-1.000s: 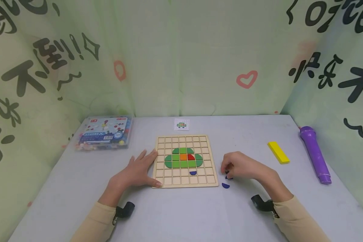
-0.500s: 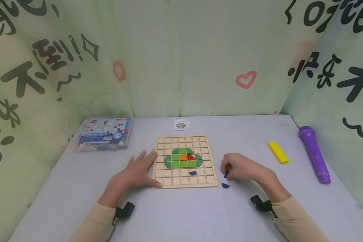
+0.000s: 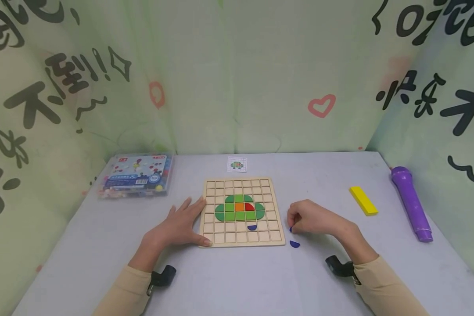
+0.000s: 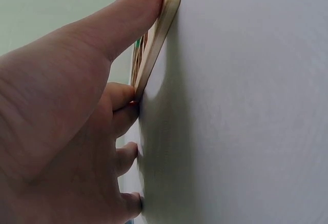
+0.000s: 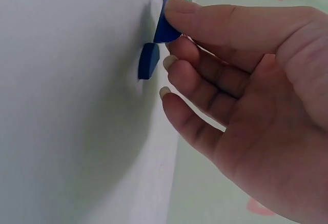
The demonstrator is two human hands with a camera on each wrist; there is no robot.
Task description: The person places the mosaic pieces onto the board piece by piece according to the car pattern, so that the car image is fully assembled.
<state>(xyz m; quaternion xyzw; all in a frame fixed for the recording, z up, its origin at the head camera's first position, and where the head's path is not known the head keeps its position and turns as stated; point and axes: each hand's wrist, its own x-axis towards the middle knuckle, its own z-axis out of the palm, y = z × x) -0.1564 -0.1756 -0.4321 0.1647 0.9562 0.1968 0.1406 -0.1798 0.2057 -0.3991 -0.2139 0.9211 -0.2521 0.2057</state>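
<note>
My left hand (image 3: 178, 223) lies spread at the left side of the wooden grid board (image 3: 220, 237), its thumb over the near corner. In the left wrist view the fingertips sit against the board's edge (image 4: 159, 43). Between thumb and index finger, my right hand (image 3: 315, 216) pinches a blue half-round piece (image 5: 166, 23) just right of the board. Another blue piece (image 5: 148, 61) rests on the table close by in the right wrist view. A loose blue half-round (image 3: 294, 244) lies near the board's right corner. Green, orange and red pieces (image 3: 239, 206) fill several cells, with one blue half-round (image 3: 252, 228) below them.
Behind the board lies a small picture card (image 3: 237, 164). A clear plastic box (image 3: 137, 174) stands at the back left. On the right are a yellow block (image 3: 363, 200) and a purple microphone-shaped tube (image 3: 412, 203). Printed curtains enclose the table's back and sides.
The right-hand fingers have drawn together on a blue piece, and it has shifted slightly left toward the board. My left hand has stayed in place.
</note>
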